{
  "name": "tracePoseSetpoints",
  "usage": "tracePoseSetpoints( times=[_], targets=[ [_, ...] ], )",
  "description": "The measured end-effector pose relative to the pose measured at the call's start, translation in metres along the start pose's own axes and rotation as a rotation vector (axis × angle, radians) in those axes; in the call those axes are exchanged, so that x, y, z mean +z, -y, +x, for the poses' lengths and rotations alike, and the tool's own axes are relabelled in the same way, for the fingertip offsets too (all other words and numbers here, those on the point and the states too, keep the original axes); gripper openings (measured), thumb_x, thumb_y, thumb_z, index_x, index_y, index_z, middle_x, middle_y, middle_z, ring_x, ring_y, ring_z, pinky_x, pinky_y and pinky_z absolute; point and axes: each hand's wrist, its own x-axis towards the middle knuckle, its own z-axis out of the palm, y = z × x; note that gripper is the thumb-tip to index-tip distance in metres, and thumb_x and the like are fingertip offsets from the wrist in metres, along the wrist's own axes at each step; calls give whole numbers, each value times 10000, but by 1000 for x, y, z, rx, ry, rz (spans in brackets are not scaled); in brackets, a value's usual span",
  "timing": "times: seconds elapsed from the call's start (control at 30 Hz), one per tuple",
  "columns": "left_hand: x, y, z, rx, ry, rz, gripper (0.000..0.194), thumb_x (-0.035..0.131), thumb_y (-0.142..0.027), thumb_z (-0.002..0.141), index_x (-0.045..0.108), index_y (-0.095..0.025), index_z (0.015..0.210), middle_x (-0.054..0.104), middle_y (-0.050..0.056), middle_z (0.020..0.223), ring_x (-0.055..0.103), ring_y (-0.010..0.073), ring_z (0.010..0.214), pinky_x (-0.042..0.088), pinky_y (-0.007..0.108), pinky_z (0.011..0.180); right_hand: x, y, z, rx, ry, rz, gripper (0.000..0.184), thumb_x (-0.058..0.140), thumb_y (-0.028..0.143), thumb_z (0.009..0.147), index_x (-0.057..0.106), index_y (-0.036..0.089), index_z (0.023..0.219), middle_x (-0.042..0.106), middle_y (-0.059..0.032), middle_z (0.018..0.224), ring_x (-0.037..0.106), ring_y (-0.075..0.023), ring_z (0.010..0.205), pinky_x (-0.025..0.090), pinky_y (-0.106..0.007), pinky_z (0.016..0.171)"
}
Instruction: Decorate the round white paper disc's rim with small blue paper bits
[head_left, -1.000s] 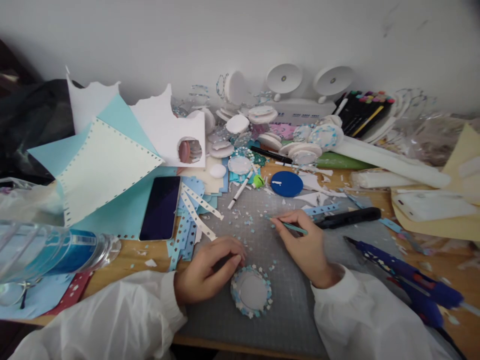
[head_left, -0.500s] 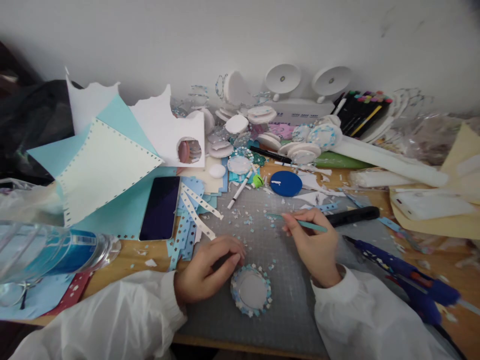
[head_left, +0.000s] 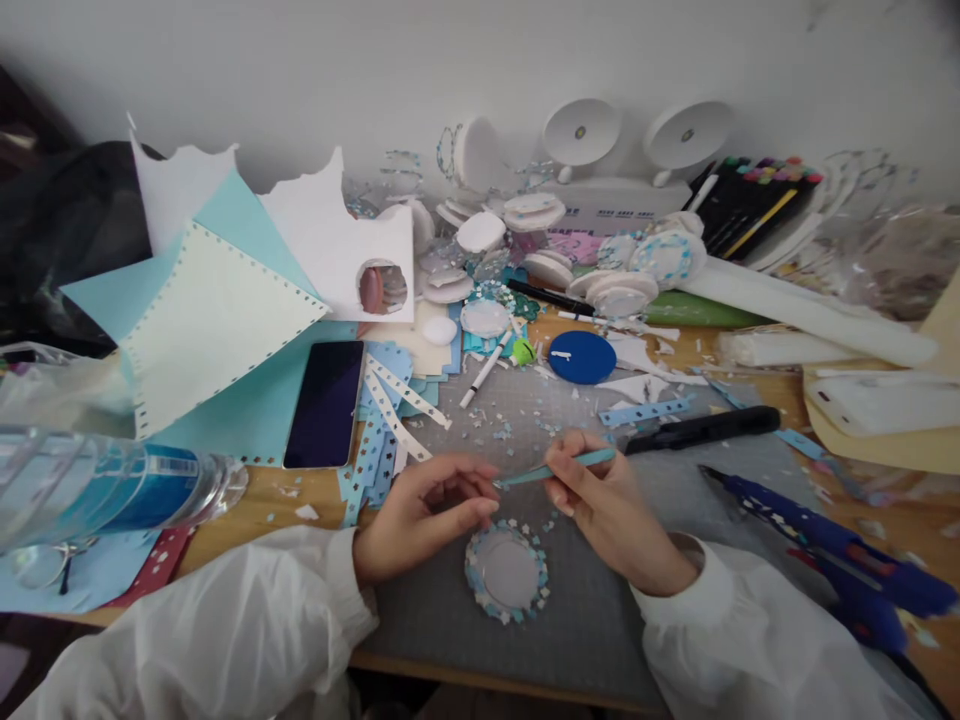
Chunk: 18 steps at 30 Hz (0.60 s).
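My right hand [head_left: 611, 515] is closed round teal tweezers [head_left: 536, 474], their tips pointing left. Those tips reach the fingertips of my left hand [head_left: 435, 515]; whether a tiny piece sits between them is too small to tell. The left hand is half curled, thumb and fingers apart. Just below both hands a round white disc [head_left: 510, 570] lies flat on the grey cutting mat [head_left: 570, 640], its rim ringed with small blue and white paper flowers. Loose paper flowers [head_left: 502, 432] are scattered on the mat beyond my hands.
A blue glue gun [head_left: 825, 540] and a black cutter [head_left: 705, 428] lie at the right. To the left are a phone [head_left: 324, 405], punched paper strips [head_left: 371, 450] and a water bottle [head_left: 112, 485]. A blue lid [head_left: 582, 357] and piled white discs [head_left: 480, 232] stand behind.
My right hand has moved left with the tweezers, bringing their tips to my left hand. The left fingers have lifted and opened a little. The view has shifted slightly.
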Motion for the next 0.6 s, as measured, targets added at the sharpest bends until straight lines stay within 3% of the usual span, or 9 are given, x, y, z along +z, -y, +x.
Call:
tracePoseSetpoints(
  times=[0.2, 0.6],
  targets=[
    [0, 0, 0, -50, -5, 55, 292, 655, -392, 833, 633, -108, 895, 684, 66, 750, 648, 130, 606, 524, 227, 587, -3, -4, 0, 20, 12, -52, 381, 788, 421, 665, 474, 204, 675, 535, 55, 541, 444, -70, 411, 325, -190, 373],
    [-1, -1, 1, 103, 4, 110, 168, 606, -270, 876, 623, -116, 813, 599, 37, 748, 591, 92, 560, 483, 197, 538, -4, -5, 0, 8, 0, -60, 375, 788, 406, 666, 473, 203, 667, 542, 52, 537, 451, -74, 407, 334, -193, 370]
  ],
)
